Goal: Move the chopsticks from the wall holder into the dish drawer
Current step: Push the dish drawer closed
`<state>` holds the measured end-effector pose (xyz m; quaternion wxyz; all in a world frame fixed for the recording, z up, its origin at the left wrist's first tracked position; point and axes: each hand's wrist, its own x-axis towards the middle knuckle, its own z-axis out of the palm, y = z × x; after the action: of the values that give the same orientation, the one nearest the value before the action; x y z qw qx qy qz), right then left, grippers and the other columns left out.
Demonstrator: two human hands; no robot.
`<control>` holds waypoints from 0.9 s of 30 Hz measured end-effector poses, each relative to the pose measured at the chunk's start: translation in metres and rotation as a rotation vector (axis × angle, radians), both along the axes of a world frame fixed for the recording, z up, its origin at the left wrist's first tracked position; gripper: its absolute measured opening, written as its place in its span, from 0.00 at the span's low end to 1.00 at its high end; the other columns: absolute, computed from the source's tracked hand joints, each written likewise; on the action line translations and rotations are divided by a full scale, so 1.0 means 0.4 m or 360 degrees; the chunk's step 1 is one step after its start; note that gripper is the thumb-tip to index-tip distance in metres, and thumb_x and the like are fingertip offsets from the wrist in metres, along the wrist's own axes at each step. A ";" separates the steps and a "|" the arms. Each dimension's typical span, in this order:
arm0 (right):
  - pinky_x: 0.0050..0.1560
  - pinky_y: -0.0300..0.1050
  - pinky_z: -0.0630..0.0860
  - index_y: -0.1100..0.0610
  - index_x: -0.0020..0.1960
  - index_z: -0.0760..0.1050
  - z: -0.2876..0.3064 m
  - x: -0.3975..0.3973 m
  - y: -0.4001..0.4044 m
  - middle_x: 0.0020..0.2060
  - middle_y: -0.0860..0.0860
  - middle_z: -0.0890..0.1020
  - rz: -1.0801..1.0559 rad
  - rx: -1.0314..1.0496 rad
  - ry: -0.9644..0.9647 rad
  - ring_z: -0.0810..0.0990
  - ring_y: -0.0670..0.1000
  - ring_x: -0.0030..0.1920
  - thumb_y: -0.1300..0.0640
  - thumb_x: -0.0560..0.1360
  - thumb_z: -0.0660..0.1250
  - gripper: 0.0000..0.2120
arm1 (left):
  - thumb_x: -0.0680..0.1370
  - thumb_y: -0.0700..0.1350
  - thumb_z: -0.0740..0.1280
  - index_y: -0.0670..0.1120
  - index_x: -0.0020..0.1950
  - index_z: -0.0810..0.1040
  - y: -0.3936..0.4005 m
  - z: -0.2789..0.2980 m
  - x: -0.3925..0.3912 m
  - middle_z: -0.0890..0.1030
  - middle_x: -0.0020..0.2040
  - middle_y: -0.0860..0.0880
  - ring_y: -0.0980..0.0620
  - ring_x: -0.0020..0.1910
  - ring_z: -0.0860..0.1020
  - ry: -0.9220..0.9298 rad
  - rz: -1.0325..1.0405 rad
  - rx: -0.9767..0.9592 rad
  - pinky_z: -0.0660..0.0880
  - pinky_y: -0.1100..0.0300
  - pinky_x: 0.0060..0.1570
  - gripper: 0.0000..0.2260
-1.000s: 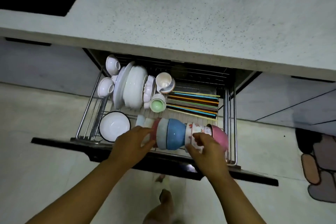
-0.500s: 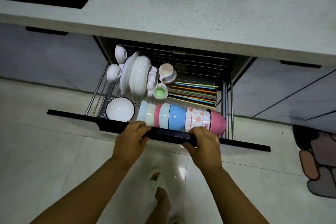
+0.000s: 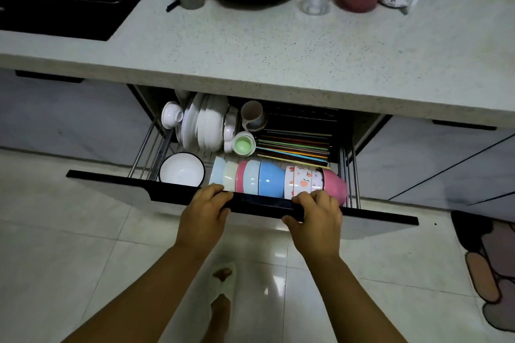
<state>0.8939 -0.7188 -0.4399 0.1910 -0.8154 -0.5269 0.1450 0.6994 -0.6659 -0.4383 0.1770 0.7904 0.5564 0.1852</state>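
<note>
Colourful chopsticks (image 3: pixel 292 147) lie flat in the right rear part of the dish drawer. The drawer's dark front panel (image 3: pixel 111 179) stands partly out from under the counter. My left hand (image 3: pixel 206 209) and my right hand (image 3: pixel 316 211) both grip the top edge of that panel, fingers curled over it. A row of nested bowls on their sides, blue (image 3: pixel 271 178) and pink (image 3: pixel 334 185) among them, lies just behind my hands. The wall holder is out of view.
White plates (image 3: pixel 206 125), small cups (image 3: pixel 243 145) and a white bowl (image 3: pixel 181 172) fill the drawer's left side. The speckled counter (image 3: pixel 264 44) overhangs the drawer and carries a pot, mugs and bottles. A floor mat (image 3: pixel 490 262) lies at the right. My slippered foot (image 3: pixel 221 281) stands below.
Both hands left the nested bowls and took hold of the drawer front. The drawer has slid inward under the counter, so less of its contents shows.
</note>
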 end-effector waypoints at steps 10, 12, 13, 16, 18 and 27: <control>0.63 0.53 0.70 0.58 0.62 0.72 0.043 0.028 0.225 0.60 0.57 0.74 -0.0182 0.0107 0.0189 0.69 0.57 0.62 0.57 0.68 0.73 0.24 | 0.72 0.38 0.70 0.41 0.57 0.79 0.275 0.011 0.074 0.77 0.61 0.41 0.42 0.62 0.73 -0.0161 -0.0057 -0.0123 0.70 0.57 0.55 0.13; 0.63 0.53 0.71 0.58 0.62 0.72 0.076 0.032 0.276 0.60 0.57 0.74 -0.0195 0.0119 0.0212 0.69 0.56 0.62 0.56 0.69 0.73 0.23 | 0.73 0.40 0.69 0.42 0.58 0.78 0.334 0.037 0.072 0.75 0.63 0.42 0.44 0.64 0.71 -0.0228 -0.0101 -0.0167 0.66 0.59 0.58 0.13; 0.62 0.52 0.71 0.58 0.61 0.72 0.091 0.035 0.295 0.60 0.57 0.74 -0.0196 0.0132 0.0207 0.69 0.56 0.62 0.56 0.69 0.73 0.23 | 0.73 0.40 0.69 0.43 0.57 0.78 0.357 0.051 0.071 0.76 0.62 0.42 0.45 0.63 0.72 -0.0233 -0.0136 -0.0160 0.67 0.58 0.59 0.13; 0.61 0.53 0.72 0.58 0.60 0.73 0.149 0.043 0.370 0.60 0.56 0.74 -0.0247 0.0166 0.0216 0.69 0.56 0.62 0.57 0.69 0.72 0.21 | 0.72 0.40 0.70 0.42 0.54 0.80 0.436 0.113 0.068 0.79 0.58 0.43 0.46 0.58 0.76 -0.0294 -0.0191 -0.0118 0.71 0.59 0.54 0.11; 0.59 0.51 0.72 0.58 0.59 0.73 0.185 0.046 0.413 0.59 0.56 0.74 -0.0260 0.0199 0.0227 0.69 0.55 0.61 0.57 0.69 0.72 0.20 | 0.72 0.40 0.70 0.42 0.52 0.80 0.479 0.152 0.075 0.80 0.55 0.44 0.47 0.54 0.77 -0.0333 -0.0220 -0.0075 0.71 0.62 0.50 0.10; 0.59 0.43 0.67 0.59 0.61 0.72 0.337 0.125 0.569 0.63 0.56 0.72 -0.0268 0.0284 0.0188 0.67 0.54 0.65 0.56 0.72 0.68 0.18 | 0.74 0.43 0.68 0.43 0.56 0.79 0.643 0.310 0.137 0.79 0.57 0.46 0.49 0.52 0.79 -0.0412 -0.0326 0.0003 0.73 0.62 0.52 0.11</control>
<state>0.9439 -0.4912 -0.3052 0.3051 -0.8265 -0.4552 0.1288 0.7543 -0.4087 -0.3143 0.2643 0.8128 0.4453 0.2669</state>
